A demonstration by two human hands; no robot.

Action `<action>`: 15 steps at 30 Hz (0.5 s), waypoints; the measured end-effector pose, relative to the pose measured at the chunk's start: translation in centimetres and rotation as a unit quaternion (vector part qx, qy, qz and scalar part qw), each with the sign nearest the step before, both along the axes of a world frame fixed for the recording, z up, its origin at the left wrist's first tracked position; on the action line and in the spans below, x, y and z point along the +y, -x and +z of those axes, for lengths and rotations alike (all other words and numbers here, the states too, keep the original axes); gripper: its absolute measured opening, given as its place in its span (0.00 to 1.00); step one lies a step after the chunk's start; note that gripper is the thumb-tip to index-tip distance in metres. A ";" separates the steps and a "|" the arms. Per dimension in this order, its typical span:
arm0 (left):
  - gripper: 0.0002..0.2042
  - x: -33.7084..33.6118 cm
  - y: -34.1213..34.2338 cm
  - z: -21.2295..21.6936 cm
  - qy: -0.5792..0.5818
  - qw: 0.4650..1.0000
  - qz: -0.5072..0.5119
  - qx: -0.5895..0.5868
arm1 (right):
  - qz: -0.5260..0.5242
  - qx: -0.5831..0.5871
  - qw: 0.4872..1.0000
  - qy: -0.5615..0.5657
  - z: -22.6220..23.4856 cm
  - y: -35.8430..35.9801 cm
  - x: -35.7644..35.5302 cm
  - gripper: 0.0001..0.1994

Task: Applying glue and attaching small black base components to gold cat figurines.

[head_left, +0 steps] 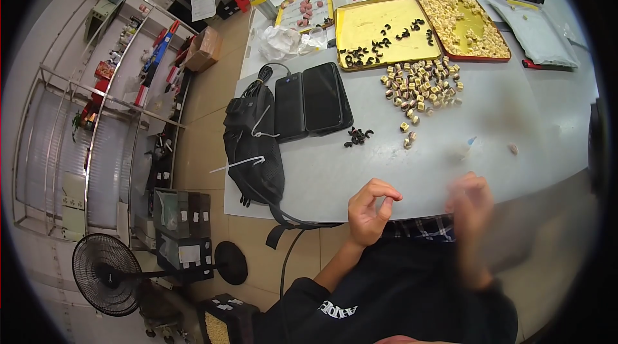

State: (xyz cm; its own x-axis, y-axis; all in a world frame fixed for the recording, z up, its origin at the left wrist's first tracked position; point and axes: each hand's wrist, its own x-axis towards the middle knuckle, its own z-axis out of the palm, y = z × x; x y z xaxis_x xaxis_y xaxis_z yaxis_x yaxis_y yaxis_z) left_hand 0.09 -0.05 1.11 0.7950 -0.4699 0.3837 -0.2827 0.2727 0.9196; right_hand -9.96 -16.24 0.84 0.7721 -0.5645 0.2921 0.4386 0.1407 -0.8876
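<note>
My left hand (368, 214) is held just over the table's front edge, its thumb and forefinger bent together in a pinch. Whatever lies between those fingertips, if anything, is too small to make out. To its right, my right hand (471, 199) is smeared by motion, with its fingers curled. Beyond both hands, a heap of small cream-and-dark-brown pieces (421, 90) is spread on the table. A little cluster of black curved pieces (358, 137) lies left of it. Nearer my right hand are a blurred pale object with a blue tip (470, 142) and one small brownish piece (513, 149).
Behind the heap stand a yellow tray (360, 22) with black curved pieces and a tray of cream pieces (473, 25). A black phone-like device (323, 96) and a black pouch (254, 157) with cables sit at left. A fan (106, 274) stands on the floor.
</note>
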 end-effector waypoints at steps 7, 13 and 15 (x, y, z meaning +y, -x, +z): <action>0.06 0.6 -0.3 -0.8 0.004 1.000 -0.015 -0.027 | -0.003 -0.003 1.000 -0.004 -0.2 0.0 0.1 0.07; 0.05 0.6 -0.3 -0.7 0.006 0.999 -0.008 -0.033 | -0.002 0.014 1.000 0.013 -0.2 0.1 0.1 0.07; 0.06 0.7 -0.5 -0.7 0.027 0.998 -0.019 -0.057 | -0.002 0.018 1.000 0.018 -0.2 0.1 0.1 0.07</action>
